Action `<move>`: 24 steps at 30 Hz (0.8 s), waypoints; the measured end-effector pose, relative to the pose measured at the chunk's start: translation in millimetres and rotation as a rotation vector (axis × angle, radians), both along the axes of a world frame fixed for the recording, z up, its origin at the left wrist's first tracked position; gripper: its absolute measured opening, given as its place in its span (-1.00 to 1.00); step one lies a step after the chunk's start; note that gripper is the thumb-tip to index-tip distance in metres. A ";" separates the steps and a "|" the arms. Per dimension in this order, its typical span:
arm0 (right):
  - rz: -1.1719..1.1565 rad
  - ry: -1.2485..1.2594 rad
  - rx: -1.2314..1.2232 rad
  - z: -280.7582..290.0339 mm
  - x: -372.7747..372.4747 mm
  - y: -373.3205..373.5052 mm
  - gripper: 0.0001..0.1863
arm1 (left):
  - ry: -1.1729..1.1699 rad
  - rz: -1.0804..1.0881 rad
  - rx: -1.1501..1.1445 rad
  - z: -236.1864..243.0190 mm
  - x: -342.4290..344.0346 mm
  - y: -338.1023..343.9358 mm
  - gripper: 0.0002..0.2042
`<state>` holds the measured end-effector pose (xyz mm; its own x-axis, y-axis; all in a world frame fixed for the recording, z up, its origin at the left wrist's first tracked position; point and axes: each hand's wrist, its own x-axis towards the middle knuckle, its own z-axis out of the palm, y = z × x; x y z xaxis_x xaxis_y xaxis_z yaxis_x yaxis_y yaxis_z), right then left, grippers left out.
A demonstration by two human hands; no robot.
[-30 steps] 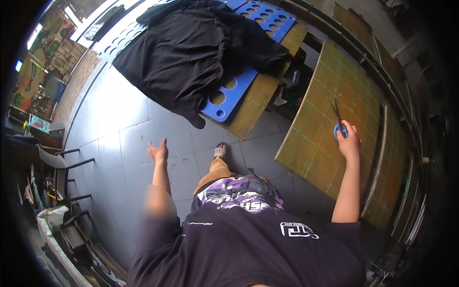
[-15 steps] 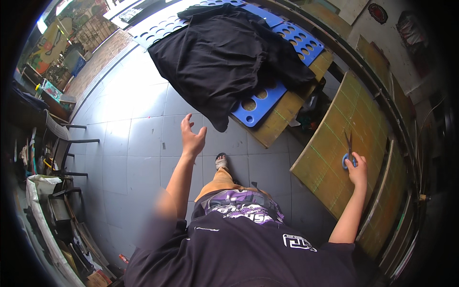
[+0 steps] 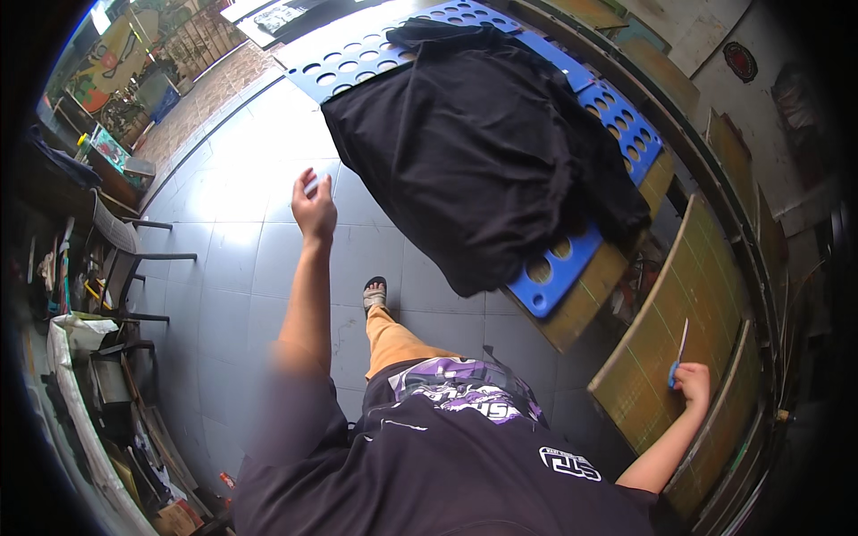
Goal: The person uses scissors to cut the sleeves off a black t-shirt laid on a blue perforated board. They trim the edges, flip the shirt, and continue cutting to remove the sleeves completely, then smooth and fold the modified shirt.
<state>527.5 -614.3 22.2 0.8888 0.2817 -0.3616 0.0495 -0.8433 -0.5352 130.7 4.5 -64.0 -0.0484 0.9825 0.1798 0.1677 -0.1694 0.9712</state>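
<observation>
A pair of scissors (image 3: 685, 341) with blue handles is gripped in my right hand (image 3: 693, 384), blades pointing away from me. That hand is over a greenish-brown board marked with grid lines (image 3: 657, 335). My left hand (image 3: 315, 207) is raised above the floor, fingers loosely bent and apart, holding nothing. To its right, a black cloth garment (image 3: 456, 147) lies spread over a blue panel with round holes (image 3: 567, 272). One corner of the cloth droops past the panel's near edge. The left hand does not touch the garment.
Beneath the blue panel is a brown board (image 3: 572, 326). A dark chair (image 3: 116, 223) stands at the left, above a cluttered shelf (image 3: 116, 393). Grey tiles cover the floor (image 3: 429, 326). More boards (image 3: 724, 402) lie at the far right.
The view has shifted, so the garment and panels appear farther right and lower. My left hand is farther from the cloth, its fingers less spread. The scissors stay in my right hand, seen thinner.
</observation>
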 end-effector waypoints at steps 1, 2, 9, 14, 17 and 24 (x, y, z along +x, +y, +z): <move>-0.168 0.105 0.009 20.1 -12.7 21.0 -0.78 | 0.003 0.017 0.056 6.6 0.5 28.0 -0.61; -0.191 0.152 0.226 23.5 -14.5 25.2 -0.71 | 0.064 0.026 0.151 12.3 -0.2 57.0 -0.61; 0.085 0.042 1.241 34.3 -73.3 165.6 -0.30 | 0.635 -0.334 0.403 20.5 2.4 190.0 -0.70; 0.383 0.344 1.058 43.2 -117.6 386.3 -0.33 | 0.351 -0.613 0.140 31.5 7.3 208.2 -0.90; 0.593 0.357 1.005 39.1 -150.4 507.6 -0.37 | 0.272 -0.700 -0.065 39.8 5.7 218.5 -0.95; 1.018 -0.559 0.302 44.9 -184.2 655.6 -0.57 | 0.138 -0.805 -0.131 54.7 2.4 239.3 -0.88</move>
<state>343.3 41.3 67.1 0.2221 0.9533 0.2046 0.9091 -0.1266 -0.3969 133.1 243.8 -9.3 0.6932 0.7206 0.0145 0.1624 -0.1758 0.9709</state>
